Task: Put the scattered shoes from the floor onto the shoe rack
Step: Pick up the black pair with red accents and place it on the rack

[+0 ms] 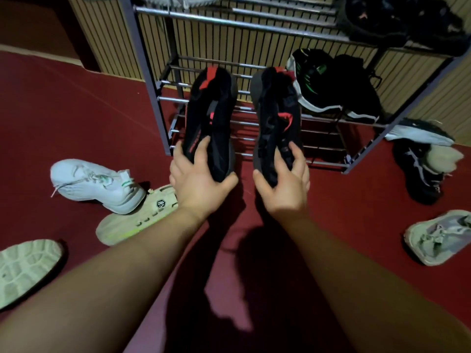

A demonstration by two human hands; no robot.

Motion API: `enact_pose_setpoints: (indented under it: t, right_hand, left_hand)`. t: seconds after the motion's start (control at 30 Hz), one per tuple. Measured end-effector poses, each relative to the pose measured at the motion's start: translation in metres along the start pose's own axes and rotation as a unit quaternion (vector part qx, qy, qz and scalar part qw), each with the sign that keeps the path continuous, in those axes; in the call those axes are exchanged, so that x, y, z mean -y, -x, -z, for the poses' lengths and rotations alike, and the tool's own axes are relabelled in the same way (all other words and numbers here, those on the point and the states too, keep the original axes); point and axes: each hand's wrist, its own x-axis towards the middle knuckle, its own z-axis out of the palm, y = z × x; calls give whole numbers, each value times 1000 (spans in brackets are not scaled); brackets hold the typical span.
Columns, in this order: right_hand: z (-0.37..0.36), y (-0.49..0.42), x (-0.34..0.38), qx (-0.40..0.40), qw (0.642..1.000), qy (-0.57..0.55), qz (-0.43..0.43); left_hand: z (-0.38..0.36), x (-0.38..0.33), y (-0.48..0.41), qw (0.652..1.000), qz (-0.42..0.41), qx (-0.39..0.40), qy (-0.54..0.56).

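Left fingers (pixel 201 151) wrap the heel of one black shoe (pixel 210 118); right fingers (pixel 297 155) clasp its mate (pixel 276 115). Both shoes are black with red accents, toes pointing away, held side by side over the rack's (pixel 163 118) lower rails, above the red floor (pixel 76 118).

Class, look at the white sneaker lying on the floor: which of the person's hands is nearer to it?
Left. The left hand is just right of the white sneaker, gripping a black shoe; the right hand is farther right.
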Motion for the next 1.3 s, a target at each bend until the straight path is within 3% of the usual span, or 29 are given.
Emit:
enact_pose_setpoints:
  t: [0.37,0.53,0.6,0.7,0.8,0.97,1.3]
  right_hand:
    - [10,-150,42,23,994,107,17]
    - [-9,-183,41,126,977,171,-35]
    - [-12,-181,38,162,972,164,-46]
    - [3,-172,29,196,972,128,-11]
    - [15,-158,15,226,968,107,21]
    - [4,-152,14,193,979,64,23]
    - [-27,-171,42,165,981,98,-7]
  left_hand:
    - [15,-51,-132,996,22,10,-86]
    - [11,-56,-170,980,25,108,-168]
    - [15,-49,-172,977,14,151,-149]
    - [31,-34,-169,971,-27,221,-85]
    - [44,-19,-163,954,-68,274,-105]
    - [40,-21,-161,961,-110,231,-104]
    - [13,-24,-180,975,-120,157,-102]
